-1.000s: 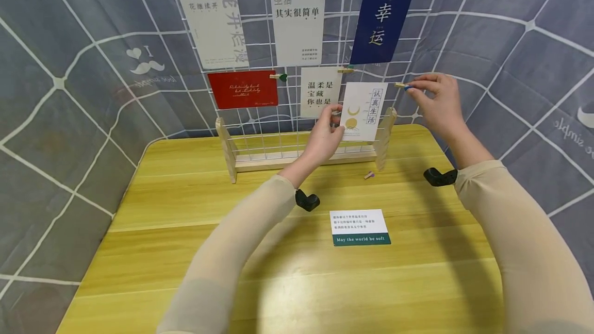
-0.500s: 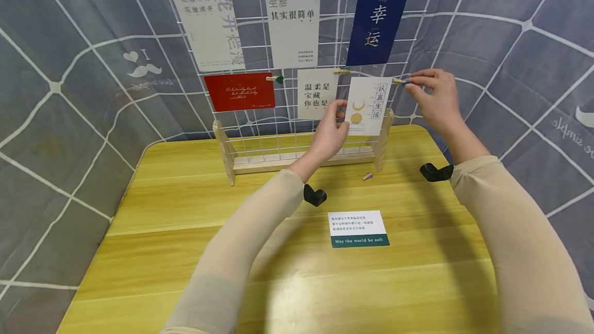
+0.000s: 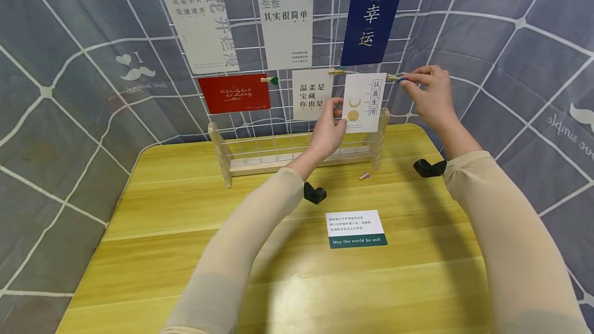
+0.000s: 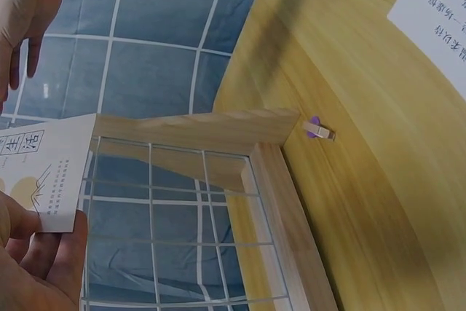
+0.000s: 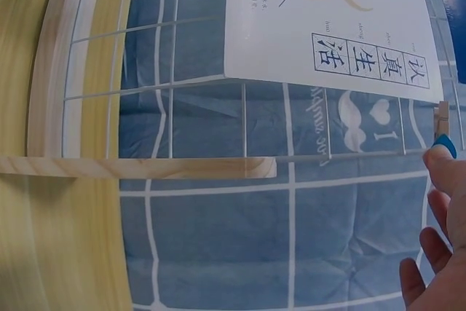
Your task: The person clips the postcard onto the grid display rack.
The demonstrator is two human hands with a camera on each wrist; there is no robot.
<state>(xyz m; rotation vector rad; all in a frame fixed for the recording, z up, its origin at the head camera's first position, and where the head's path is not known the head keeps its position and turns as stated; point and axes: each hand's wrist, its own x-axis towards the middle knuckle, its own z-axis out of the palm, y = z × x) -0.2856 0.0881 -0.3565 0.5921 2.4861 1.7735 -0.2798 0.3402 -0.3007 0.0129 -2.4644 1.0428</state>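
A white postcard [image 3: 364, 103] with a gold moon and boxed characters stands against the lower right of the white wire grid [image 3: 260, 133]. My left hand [image 3: 328, 130] pinches its lower left edge between thumb and fingers. My right hand [image 3: 429, 94] pinches a small wooden clothespin [image 5: 442, 118] with a blue ornament [image 5: 445, 145]. The clothespin's tip meets the card's top right corner; whether it bites on card and wire, I cannot tell. In the left wrist view the left fingers [image 4: 65, 260] show behind the card's bottom edge.
Pinned on the grid are several cards, including a blue card [image 3: 371, 23] above and a red card [image 3: 234, 93] at left. On the wooden table [image 3: 153, 210] lie a purple-decorated clothespin [image 4: 318, 130] and a white-and-green card [image 3: 356, 229]. Wooden feet [image 3: 220, 153] carry the grid.
My left hand has moved the postcard up and right against the grid, towards the clothespin. The clothespin in my right hand now meets the card's corner. The head view has shifted slightly.
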